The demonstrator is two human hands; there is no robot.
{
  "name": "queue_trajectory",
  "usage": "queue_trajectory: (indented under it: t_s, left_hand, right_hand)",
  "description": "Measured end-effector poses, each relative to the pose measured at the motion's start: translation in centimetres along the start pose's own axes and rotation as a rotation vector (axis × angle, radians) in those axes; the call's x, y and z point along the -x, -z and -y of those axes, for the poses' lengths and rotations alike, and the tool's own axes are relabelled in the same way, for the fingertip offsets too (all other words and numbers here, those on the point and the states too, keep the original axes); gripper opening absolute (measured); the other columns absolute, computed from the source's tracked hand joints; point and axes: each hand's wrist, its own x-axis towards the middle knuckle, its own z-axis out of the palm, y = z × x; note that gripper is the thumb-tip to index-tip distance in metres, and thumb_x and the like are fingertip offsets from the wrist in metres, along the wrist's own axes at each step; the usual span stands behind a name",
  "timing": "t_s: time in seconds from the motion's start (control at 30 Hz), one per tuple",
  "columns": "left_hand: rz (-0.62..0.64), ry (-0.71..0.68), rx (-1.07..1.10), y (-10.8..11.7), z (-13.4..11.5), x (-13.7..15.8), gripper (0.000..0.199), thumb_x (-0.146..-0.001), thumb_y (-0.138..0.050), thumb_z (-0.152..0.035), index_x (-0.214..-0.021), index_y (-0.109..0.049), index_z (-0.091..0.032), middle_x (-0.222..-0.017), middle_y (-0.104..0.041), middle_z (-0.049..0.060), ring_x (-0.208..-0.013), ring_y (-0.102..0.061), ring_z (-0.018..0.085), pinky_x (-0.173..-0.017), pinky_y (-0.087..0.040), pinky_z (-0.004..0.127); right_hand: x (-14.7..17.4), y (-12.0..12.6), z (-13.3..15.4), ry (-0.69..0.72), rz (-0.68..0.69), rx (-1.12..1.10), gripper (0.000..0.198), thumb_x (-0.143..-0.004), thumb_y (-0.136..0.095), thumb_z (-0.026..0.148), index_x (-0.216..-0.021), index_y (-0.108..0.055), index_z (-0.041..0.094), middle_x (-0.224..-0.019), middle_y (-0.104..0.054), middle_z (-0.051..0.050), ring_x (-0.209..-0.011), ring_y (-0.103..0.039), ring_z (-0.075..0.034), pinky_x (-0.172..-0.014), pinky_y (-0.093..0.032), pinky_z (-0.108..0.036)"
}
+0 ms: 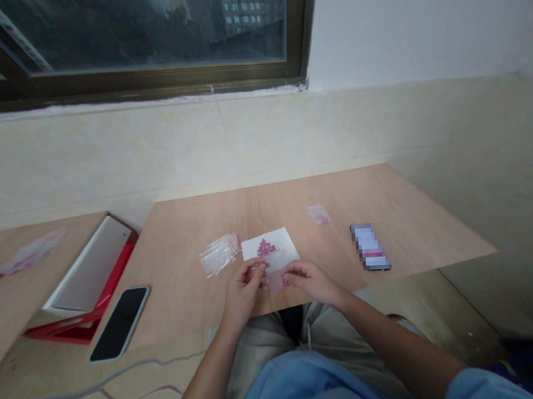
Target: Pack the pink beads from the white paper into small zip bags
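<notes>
1. A black-screened phone [121, 323] lies at the table's [175, 246] left edge.
2. Stacked clear bags [220, 254], left of centre, show no beads; they seem unfilled.
3. Near the front edge, the left hand [244, 287] pinches a small plastic bag [276, 280].
4. Loose pink beads [265, 247] sit on white paper [289, 240], apparently not yet bagged.
5. The right hand [313, 280] pinches that bag's right side, beads at its fingertips.
6. Toward the far edge, one bead-holding bag [318, 215] looks done.
7. A lit phone [371, 247] rests near the right front edge.

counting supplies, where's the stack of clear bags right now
In the head view, the stack of clear bags lies on the table just left of the white paper, beyond the left hand.
</notes>
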Motion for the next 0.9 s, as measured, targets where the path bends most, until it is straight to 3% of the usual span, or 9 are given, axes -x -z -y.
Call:
queue_trajectory:
  t_s: [0.1, 0.2, 0.27, 0.4, 0.57, 0.63, 0.7, 0.8, 0.9]
  left_hand:
    - [-0.009, -0.03, 0.037, 0.4, -0.2, -0.3, 0.049, -0.084, -0.072, -0.046, -0.123, -0.06, -0.019, -0.1, -0.068, 0.007, -0.084, -0.067, 0.019, -0.057, -0.055, 0.025]
    - [-0.048, -0.06, -0.066, 1.7, -0.2, -0.7, 0.047, -0.087, -0.068, -0.047, -0.122, -0.06, -0.019, -0.095, -0.066, 0.006, -0.083, -0.067, 0.02, -0.055, -0.053, 0.024]
    - [-0.055, -0.077, -0.192, 2.7, -0.3, -0.9, 0.042, -0.09, -0.063, -0.048, -0.119, -0.062, -0.018, -0.093, -0.068, 0.006, -0.079, -0.067, 0.019, -0.055, -0.051, 0.024]
    - [-0.066, -0.161, -0.503, 4.9, -0.6, -1.2, 0.034, -0.094, -0.057, -0.046, -0.113, -0.068, -0.019, -0.099, -0.072, 0.007, -0.084, -0.068, 0.021, -0.068, -0.053, 0.029]
    - [-0.054, -0.218, -0.746, 7.6, -0.1, -2.0, 0.032, -0.097, -0.049, -0.041, -0.108, -0.07, -0.02, -0.106, -0.074, 0.008, -0.093, -0.069, 0.025, -0.079, -0.054, 0.035]
    - [-0.061, -0.216, -0.792, 8.8, 0.6, -2.5, 0.032, -0.097, -0.047, -0.041, -0.106, -0.07, -0.019, -0.107, -0.074, 0.008, -0.095, -0.068, 0.026, -0.081, -0.054, 0.036]
    - [-0.078, -0.216, -0.824, 9.8, 1.2, -3.1, 0.032, -0.097, -0.047, -0.04, -0.106, -0.069, -0.019, -0.107, -0.073, 0.009, -0.096, -0.068, 0.026, -0.082, -0.054, 0.037]
    - [-0.111, -0.251, -0.915, 11.2, 1.9, -3.9, 0.029, -0.096, -0.049, -0.038, -0.106, -0.068, -0.018, -0.109, -0.07, 0.009, -0.1, -0.066, 0.026, -0.087, -0.054, 0.039]
    - [-0.124, -0.313, -1.052, 12.0, 2.1, -5.0, 0.03, -0.093, -0.054, -0.038, -0.112, -0.066, -0.018, -0.116, -0.066, 0.011, -0.109, -0.062, 0.028, -0.098, -0.05, 0.043]
  right_hand:
    - [-1.3, 3.0, 1.5, 0.008, -0.169, 0.073, 0.04, -0.083, -0.069, 0.055, -0.091, -0.07, 0.016, -0.083, -0.07, -0.004, -0.077, -0.063, -0.017, -0.073, -0.049, -0.028]
    - [-3.2, 7.9, 4.3, 0.05, -0.432, 0.23, 0.04, -0.086, -0.063, 0.054, -0.086, -0.069, 0.015, -0.075, -0.067, -0.004, -0.073, -0.061, -0.018, -0.068, -0.048, -0.027]
    - [-4.4, 11.0, 6.0, -0.017, -0.612, 0.409, 0.037, -0.084, -0.065, 0.051, -0.086, -0.069, 0.014, -0.071, -0.067, -0.005, -0.073, -0.062, -0.02, -0.066, -0.049, -0.028]
    - [-5.6, 14.5, 6.7, -0.071, -0.664, 0.513, 0.024, -0.081, -0.068, 0.035, -0.089, -0.07, 0.013, -0.075, -0.069, -0.009, -0.081, -0.064, -0.024, -0.073, -0.049, -0.031]
    - [-5.1, 14.5, 3.3, -0.07, -0.715, 0.879, 0.037, -0.077, -0.069, 0.025, -0.109, -0.069, 0.009, -0.11, -0.067, -0.02, -0.104, -0.062, -0.029, -0.093, -0.045, -0.034]
    - [-5.0, 13.8, 2.3, -0.027, -0.684, 1.019, 0.04, -0.082, -0.064, 0.027, -0.118, -0.066, 0.01, -0.119, -0.064, -0.02, -0.105, -0.062, -0.027, -0.094, -0.045, -0.033]
    - [-4.8, 12.6, 2.0, 0.008, -0.597, 1.017, 0.034, -0.087, -0.057, 0.027, -0.117, -0.066, 0.013, -0.113, -0.067, -0.016, -0.095, -0.064, -0.023, -0.087, -0.047, -0.031]
    - [-4.0, 10.4, 2.3, 0.079, -0.366, 0.923, 0.029, -0.092, -0.052, 0.027, -0.112, -0.068, 0.015, -0.096, -0.071, -0.01, -0.081, -0.064, -0.021, -0.077, -0.049, -0.03]
    - [-2.6, 8.1, 2.2, 0.109, -0.113, 0.836, 0.028, -0.091, -0.055, 0.027, -0.113, -0.068, 0.016, -0.092, -0.072, -0.009, -0.079, -0.065, -0.021, -0.073, -0.05, -0.03]
